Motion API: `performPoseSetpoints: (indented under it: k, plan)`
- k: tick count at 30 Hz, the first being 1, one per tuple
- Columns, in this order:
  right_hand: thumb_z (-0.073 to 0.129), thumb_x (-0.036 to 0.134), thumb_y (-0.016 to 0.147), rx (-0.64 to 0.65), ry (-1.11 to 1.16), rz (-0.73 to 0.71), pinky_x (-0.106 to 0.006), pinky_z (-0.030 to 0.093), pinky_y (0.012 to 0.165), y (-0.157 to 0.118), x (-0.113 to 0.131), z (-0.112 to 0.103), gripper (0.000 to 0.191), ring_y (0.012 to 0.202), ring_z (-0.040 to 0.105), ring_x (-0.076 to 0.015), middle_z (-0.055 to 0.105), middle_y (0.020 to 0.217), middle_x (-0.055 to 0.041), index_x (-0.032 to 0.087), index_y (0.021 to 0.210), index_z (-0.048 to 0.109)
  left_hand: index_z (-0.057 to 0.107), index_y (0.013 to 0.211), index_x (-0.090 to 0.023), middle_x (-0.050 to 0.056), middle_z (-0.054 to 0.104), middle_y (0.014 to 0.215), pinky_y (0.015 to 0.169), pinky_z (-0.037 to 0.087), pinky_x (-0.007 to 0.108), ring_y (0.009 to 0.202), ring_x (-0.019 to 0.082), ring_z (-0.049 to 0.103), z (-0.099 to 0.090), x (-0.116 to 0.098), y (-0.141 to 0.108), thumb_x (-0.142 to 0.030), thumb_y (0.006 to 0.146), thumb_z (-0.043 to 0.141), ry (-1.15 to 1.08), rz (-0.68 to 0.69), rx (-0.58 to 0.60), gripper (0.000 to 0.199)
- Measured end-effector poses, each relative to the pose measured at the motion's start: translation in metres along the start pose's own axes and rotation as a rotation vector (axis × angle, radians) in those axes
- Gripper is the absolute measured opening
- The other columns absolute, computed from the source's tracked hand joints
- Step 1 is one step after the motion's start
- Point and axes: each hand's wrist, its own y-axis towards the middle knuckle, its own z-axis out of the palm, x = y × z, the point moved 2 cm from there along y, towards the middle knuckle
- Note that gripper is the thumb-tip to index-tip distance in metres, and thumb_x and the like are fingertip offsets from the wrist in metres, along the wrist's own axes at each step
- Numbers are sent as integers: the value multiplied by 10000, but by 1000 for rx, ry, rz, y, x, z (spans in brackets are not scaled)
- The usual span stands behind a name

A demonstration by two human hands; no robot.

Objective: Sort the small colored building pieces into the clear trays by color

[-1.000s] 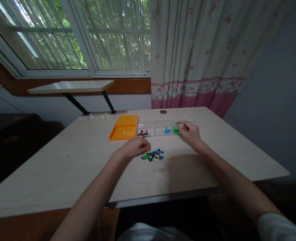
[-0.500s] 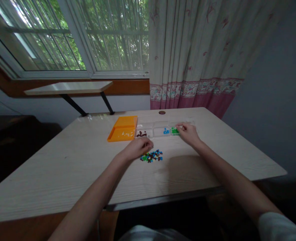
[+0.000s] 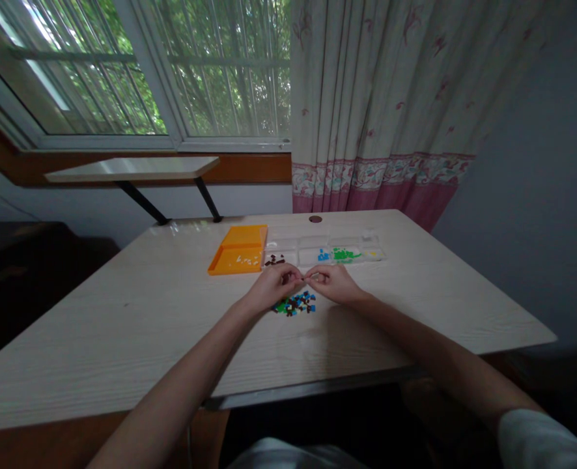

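Away from the clear tray [image 3: 307,256], the right hand [image 3: 336,284] has come in beside the left hand [image 3: 275,284]. Both have fingertips pinched together, nearly meeting; what they grip is too small to tell. Just nearer the body lies the mixed pile [image 3: 297,304] on the counter [image 3: 161,326]. Loose pinching could drop a piece; the low left hand could scatter the pile.

Orange tray [image 3: 238,260]; curtain [image 3: 351,85] cream, pink-hemmed, seemingly floral.
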Motion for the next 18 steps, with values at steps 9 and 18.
performPoseSetpoints:
  k: [9,18]
  plan:
    - [552,249,736,-32,1,-48,-168,306,483,-1,4,-2,151,437,422,-61,500,473,48,173,797,668,628,798,-145,5,574,683,547,350,191,597,95,478,1,-1,0,-312,773,566,19,25,-66,180]
    - [558,272,749,-66,-29,-83,-169,306,486,-2,4,-3,158,423,408,-60,497,460,52,176,818,663,666,805,-162,11,592,684,581,357,200,590,90,479,-1,-6,-1,-262,782,557,128,37,-112,150]
